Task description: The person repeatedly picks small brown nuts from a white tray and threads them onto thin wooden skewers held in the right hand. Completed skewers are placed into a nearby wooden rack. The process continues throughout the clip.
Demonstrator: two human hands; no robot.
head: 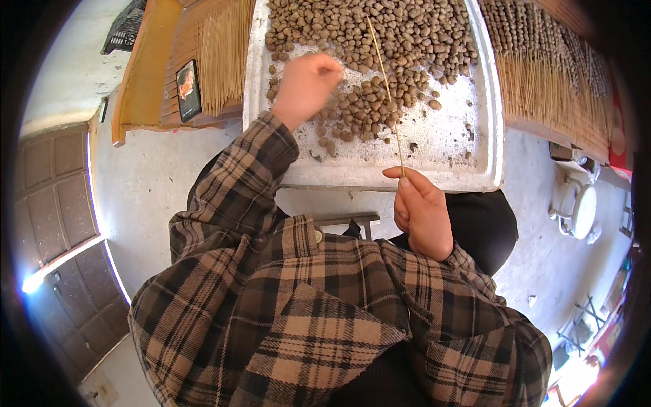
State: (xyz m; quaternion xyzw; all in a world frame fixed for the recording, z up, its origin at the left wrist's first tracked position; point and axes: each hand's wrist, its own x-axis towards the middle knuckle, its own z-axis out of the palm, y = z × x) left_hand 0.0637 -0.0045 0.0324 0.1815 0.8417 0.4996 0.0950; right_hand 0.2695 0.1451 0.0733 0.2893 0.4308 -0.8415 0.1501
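Note:
My right hand (423,211) pinches a thin bamboo skewer (385,76) near its lower end, at the front rim of a white foam tray (432,178). The skewer slants up and away over the tray, and no tuber is plainly threaded on it. Small round brown tubers (366,35), which look like yam bulbils, fill the far part of the tray. A looser heap of them (361,109) lies nearer to me. My left hand (307,86) is over the tray's left side, blurred, with thumb and fingertips drawn together. Whether anything is between those fingertips cannot be made out.
Left of the tray, a wooden surface (147,76) carries a row of bare bamboo skewers (221,56) and a lit smartphone (189,91). On the right lie many skewers threaded with tubers (539,66). A white stool (580,208) stands on the floor at right.

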